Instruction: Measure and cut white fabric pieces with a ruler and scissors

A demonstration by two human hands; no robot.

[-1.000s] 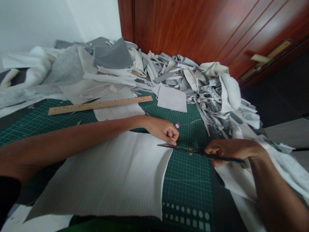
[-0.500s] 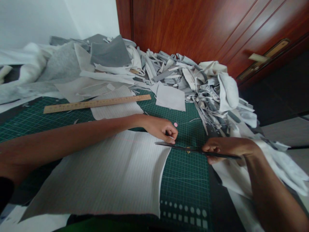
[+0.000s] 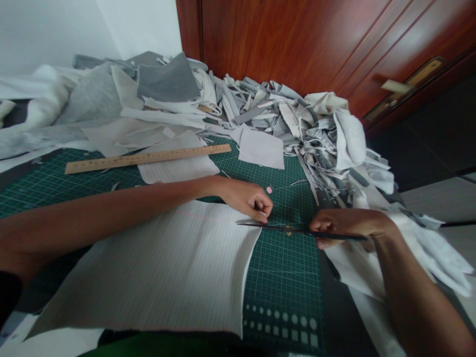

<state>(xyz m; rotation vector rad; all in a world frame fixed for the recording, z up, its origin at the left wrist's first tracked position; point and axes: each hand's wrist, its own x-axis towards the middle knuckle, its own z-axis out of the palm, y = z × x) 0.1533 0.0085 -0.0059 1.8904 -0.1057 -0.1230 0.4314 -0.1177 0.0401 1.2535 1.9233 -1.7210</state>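
Note:
A large white ribbed fabric sheet [image 3: 163, 267] lies on a green cutting mat [image 3: 286, 277]. My left hand [image 3: 247, 198] is closed, its fingers pinching the sheet's far right corner. My right hand [image 3: 349, 225] is wrapped round the handles of black scissors [image 3: 282, 229]. The blades lie nearly flat and point left, with their tips at the sheet's edge just under my left fingers. A small pink disc [image 3: 268, 189] sits on the mat just beyond my left hand.
A wooden ruler [image 3: 147, 158] lies across the mat's far side, over a smaller ribbed piece [image 3: 178, 171]. A big heap of grey and white fabric scraps [image 3: 308, 129] fills the back and right. A dark wooden door [image 3: 334, 44] stands behind it.
The scissors and my right hand have crept a little to the left along the sheet's edge. My left hand stays pinched on the corner.

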